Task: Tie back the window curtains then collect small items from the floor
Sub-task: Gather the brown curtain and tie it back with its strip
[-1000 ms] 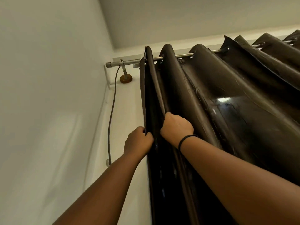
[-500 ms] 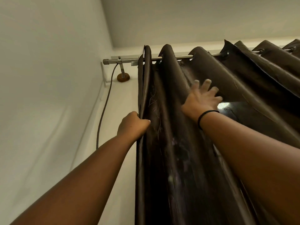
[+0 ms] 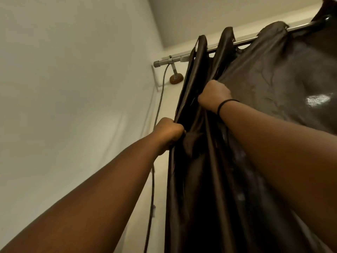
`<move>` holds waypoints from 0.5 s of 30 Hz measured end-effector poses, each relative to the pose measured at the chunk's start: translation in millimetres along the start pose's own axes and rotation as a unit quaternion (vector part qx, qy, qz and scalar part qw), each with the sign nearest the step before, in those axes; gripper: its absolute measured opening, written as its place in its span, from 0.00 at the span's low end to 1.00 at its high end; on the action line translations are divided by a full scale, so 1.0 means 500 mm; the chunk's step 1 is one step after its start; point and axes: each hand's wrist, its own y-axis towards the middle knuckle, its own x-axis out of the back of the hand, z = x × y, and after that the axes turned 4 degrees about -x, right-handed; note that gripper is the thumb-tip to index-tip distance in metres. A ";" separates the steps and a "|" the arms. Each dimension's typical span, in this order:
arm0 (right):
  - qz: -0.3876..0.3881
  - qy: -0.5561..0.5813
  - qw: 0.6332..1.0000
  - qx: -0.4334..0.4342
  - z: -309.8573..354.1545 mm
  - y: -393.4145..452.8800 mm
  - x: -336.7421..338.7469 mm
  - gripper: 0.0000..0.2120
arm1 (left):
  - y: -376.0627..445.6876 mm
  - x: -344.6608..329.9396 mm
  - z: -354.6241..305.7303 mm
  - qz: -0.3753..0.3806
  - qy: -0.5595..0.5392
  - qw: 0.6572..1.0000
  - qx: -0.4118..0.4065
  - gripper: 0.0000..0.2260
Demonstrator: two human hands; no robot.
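The dark curtain fills the right side of the view, hanging from the curtain rod and bunched into tight folds toward the rod's left end. The left hand sits well below the rod, fisted around the curtain's outer edge. The right hand is higher, nearer the rod, closed on the next fold inward, with a black wristband just behind it. A grey cable drops down the wall from below the rod's end, left of the curtain and clear of both hands.

To do this gathering well, I judge the right hand should draw its fold across to meet the left hand's bundle, keeping the pull sideways along the rod rather than downward, so the rings slide and the bracket is not strained. The left hand should hold firm as the anchor.

Half a second ago the right hand lay flat and spread on the fabric further from the rod's end; it has now clenched a fold closer in. The left hand has kept its grip on the edge.
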 end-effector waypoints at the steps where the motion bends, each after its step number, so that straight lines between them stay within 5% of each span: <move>1: 0.004 0.037 0.999 -0.008 0.019 0.009 -0.009 0.06 | -0.002 0.013 0.002 -0.003 0.004 1.000 -0.004 0.09; 8: 0.136 0.253 0.958 0.008 0.122 0.025 -0.032 0.16 | -0.004 0.044 -0.022 -0.022 0.021 0.999 -0.011 0.10; 15: 0.194 0.106 0.975 0.006 0.041 -0.019 0.025 0.15 | 0.006 -0.003 -0.058 -0.010 -0.095 0.995 0.009 0.24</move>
